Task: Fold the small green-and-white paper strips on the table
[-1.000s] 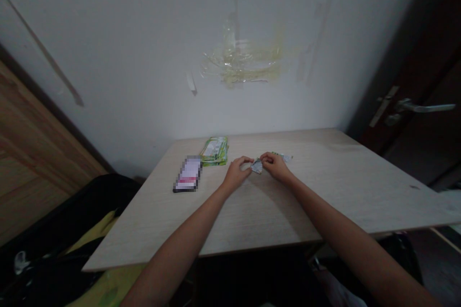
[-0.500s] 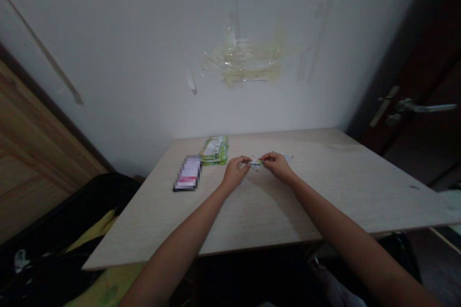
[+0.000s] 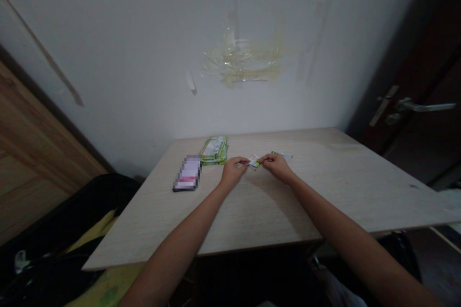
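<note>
Between my two hands is a small folded green-and-white packet (image 3: 254, 160), held just above the table. My left hand (image 3: 232, 171) pinches its left edge between thumb and fingertips. At its right edge, the fingers of my right hand (image 3: 277, 166) are closed in a pinch too. Behind the right hand lies another green-and-white piece (image 3: 287, 156), partly covered by that hand. A stack of flat green-and-white packets (image 3: 215, 149) rests on the table beyond my left hand. Print on the packets is too small to read.
A phone (image 3: 188, 173) with a blurred-out screen lies left on the pale wooden table (image 3: 252, 220), near the stack. The wall (image 3: 144, 57) rises behind the table's far edge. A dark door with a metal handle (image 3: 425, 106) stands at the right, and dark bags (image 3: 72, 230) sit at the left.
The folded packet has tilted so that more of its printed face shows. My left hand has shifted slightly left, and the right hand has barely moved.
</note>
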A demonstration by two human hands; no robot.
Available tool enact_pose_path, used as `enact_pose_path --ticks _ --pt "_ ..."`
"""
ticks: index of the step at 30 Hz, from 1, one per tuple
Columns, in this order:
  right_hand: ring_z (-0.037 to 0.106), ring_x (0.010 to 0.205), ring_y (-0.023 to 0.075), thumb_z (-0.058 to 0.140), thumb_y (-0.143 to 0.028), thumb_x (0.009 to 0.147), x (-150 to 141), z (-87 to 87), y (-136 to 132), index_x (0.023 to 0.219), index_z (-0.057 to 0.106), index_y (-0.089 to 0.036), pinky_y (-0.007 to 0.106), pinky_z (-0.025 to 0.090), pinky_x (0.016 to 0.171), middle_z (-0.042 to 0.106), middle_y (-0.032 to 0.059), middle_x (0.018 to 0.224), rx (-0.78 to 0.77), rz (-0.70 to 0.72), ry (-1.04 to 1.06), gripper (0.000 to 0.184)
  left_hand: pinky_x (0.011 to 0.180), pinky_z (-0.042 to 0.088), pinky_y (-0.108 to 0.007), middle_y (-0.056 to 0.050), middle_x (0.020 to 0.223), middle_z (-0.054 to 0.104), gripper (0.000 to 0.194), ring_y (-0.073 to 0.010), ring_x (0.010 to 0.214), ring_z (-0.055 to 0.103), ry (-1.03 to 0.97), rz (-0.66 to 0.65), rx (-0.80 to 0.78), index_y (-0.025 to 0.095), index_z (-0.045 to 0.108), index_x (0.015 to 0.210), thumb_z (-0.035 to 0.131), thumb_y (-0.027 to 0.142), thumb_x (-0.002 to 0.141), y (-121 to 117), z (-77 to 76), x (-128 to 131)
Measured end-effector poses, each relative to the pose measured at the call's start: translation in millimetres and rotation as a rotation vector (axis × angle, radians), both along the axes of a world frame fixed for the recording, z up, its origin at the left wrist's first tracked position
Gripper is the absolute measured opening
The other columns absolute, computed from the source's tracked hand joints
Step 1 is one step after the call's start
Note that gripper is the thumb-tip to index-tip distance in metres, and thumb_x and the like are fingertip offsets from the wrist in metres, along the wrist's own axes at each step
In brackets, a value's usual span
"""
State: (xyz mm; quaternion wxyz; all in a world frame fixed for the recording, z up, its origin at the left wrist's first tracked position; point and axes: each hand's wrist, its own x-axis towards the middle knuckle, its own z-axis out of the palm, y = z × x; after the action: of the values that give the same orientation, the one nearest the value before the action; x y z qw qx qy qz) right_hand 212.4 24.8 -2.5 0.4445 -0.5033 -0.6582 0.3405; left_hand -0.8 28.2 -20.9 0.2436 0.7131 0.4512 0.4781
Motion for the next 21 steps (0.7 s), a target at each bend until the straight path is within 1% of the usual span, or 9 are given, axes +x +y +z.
enact_pose_path --ticks 3,6,10,12,17,21 --pt "0.069 0.082 0.0209 0.059 -0.022 0.066 0 0.5 -1 0.077 0.078 -0.019 0.032 0.051 0.082 0.077 0.0053 0.083 -0.026 0.011 0.029 0.022 0.090 0.052 -0.033 -0.005 0.091 0.078 0.014 -0.0206 0.090 0.071 -0.004 0.004 -0.007 0.020 0.078 0.086 0.067 0.018 0.077 -2 2.3 1" --pt "0.069 0.082 0.0214 0.062 -0.029 0.068 -1 0.8 -3 0.077 0.078 -0.019 0.033 0.050 0.082 0.078 0.0050 0.083 -0.020 0.057 0.064 0.021 0.089 0.052 -0.034 -0.005 0.090 0.078 0.011 -0.0208 0.088 0.071 -0.020 0.017 -0.023 0.019 0.077 0.084 0.069 0.025 0.078 -6 6.1 2" --pt "0.068 0.080 0.0215 0.067 -0.035 0.067 -2 1.3 -6 0.078 0.077 -0.018 0.033 0.049 0.079 0.077 0.0065 0.082 0.012 0.094 0.055 0.023 0.087 0.051 -0.033 -0.004 0.087 0.077 0.010 -0.0198 0.086 0.070 -0.024 0.008 -0.034 0.019 0.075 0.083 0.071 0.025 0.076 -10 9.5 2" --pt "0.067 0.080 0.0211 0.070 -0.035 0.066 -3 1.7 -6 0.078 0.076 -0.017 0.033 0.048 0.079 0.076 0.0068 0.082 0.013 0.090 0.031 0.022 0.086 0.051 -0.031 -0.003 0.087 0.075 0.011 -0.0190 0.085 0.069 -0.028 0.010 -0.033 0.019 0.074 0.085 0.071 0.023 0.075 -10 10.5 2" --pt "0.064 0.078 0.0187 0.074 -0.032 0.062 -4 0.9 -5 0.075 0.068 -0.017 0.032 0.049 0.076 0.073 0.0053 0.080 0.032 0.067 0.053 0.021 0.082 0.051 -0.028 -0.001 0.085 0.072 0.026 -0.0170 0.085 0.067 -0.064 0.045 -0.043 0.019 0.073 0.098 0.071 0.018 0.072 -12 12.5 4" --pt "0.065 0.076 0.0170 0.074 -0.030 0.062 -4 -3.0 -1 0.081 0.063 -0.017 0.029 0.050 0.072 0.071 0.0045 0.081 0.021 0.084 0.116 0.026 0.084 0.051 -0.029 -0.002 0.088 0.074 0.020 -0.0174 0.085 0.067 -0.045 0.016 -0.072 0.018 0.074 0.095 0.068 0.020 0.076 -13 12.9 5"
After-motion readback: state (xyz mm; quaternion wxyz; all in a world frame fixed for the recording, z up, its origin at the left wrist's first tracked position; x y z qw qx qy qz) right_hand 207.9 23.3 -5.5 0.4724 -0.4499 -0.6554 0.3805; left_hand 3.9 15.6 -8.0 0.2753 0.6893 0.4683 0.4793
